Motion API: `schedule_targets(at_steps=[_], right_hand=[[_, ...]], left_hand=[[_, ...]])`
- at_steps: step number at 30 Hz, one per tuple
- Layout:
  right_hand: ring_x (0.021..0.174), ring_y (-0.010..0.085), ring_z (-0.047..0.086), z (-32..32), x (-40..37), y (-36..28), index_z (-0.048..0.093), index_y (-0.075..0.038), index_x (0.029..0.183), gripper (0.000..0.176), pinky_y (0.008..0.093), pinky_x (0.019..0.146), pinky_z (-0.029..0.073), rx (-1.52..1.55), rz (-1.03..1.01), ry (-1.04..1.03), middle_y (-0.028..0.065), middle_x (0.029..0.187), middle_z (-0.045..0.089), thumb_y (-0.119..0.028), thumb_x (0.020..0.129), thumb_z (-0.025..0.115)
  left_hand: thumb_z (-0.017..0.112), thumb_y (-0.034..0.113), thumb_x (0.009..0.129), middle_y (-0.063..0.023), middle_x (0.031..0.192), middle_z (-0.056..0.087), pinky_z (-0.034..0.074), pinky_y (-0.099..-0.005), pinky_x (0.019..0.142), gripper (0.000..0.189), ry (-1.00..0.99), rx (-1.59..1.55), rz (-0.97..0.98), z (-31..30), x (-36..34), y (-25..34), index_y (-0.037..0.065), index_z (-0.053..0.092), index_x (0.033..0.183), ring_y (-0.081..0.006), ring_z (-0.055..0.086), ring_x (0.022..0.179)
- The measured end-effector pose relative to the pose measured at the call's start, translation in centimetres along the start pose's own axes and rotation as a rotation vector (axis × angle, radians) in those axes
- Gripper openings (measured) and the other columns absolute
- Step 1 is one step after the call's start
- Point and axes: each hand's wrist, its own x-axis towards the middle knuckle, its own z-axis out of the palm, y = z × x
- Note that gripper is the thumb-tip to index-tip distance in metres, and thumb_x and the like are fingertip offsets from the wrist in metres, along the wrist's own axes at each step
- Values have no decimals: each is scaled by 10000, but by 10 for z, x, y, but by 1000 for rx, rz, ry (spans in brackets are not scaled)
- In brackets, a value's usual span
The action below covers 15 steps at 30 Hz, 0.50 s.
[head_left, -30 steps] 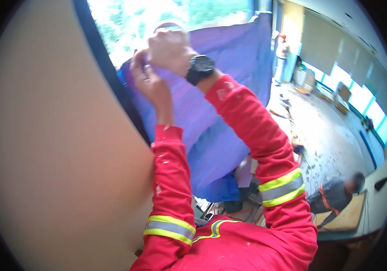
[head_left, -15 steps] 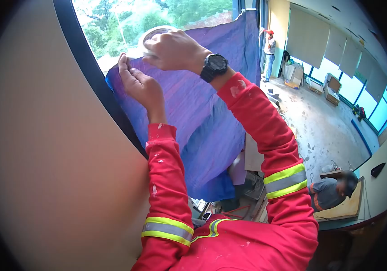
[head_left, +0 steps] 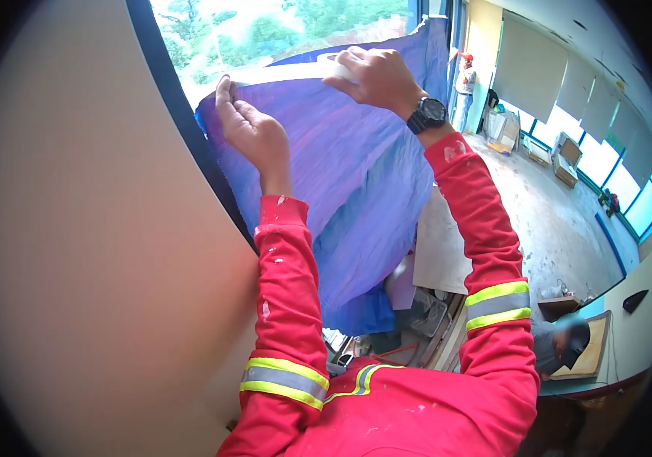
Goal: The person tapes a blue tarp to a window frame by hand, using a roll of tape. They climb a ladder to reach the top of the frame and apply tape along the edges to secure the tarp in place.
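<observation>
My right hand [head_left: 378, 76] grips a roll of white tape [head_left: 332, 61] near the top edge of a blue-purple sheet [head_left: 318, 175]. From the roll, a pulled-out strip of tape [head_left: 276, 74] runs left along that edge. My left hand [head_left: 256, 135] is at the strip's left end, fingers stretched out and its fingertips against the sheet's upper left corner. The sheet hangs creased over the lower part of a window [head_left: 280, 30]; its lower end droops free. A black watch [head_left: 429, 114] is on my right wrist.
A pale wall panel [head_left: 97, 228] and a dark window frame [head_left: 181, 114] stand close on my left. Boards and clutter [head_left: 429, 320] lie below the sheet. One person [head_left: 558, 343] is at the lower right; another [head_left: 465, 87] stands by the far windows.
My right hand has moved right with the roll, drawing out a length of tape along the sheet's top edge. My left hand stays at the corner. The view has shifted slightly.
</observation>
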Motion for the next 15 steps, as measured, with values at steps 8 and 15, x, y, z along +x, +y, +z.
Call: schedule_targets(at_steps=[8, 15], right_hand=[[679, 288, 688, 36, 2, -2, 711, -93, 944, 349, 482, 863, 471, -147, 191, 22, 112, 797, 715, -412, 930, 570], [636, 266, 688, 55, 41, -20, 729, -113, 810, 319, 479, 982, 352, -272, 387, -176, 93, 702, 699, -374, 913, 578]], left_hand=[[338, -64, 953, -200, 1295, 572, 403, -360, 1075, 396, -2, 13, 0, -2, 1, 2, -60, 498, 1316, -283, 558, 1230], [331, -78, 944, -223, 1292, 570, 416, -379, 1068, 395, -2, 14, 9, -2, 0, 1, -76, 498, 1302, -307, 564, 1226]])
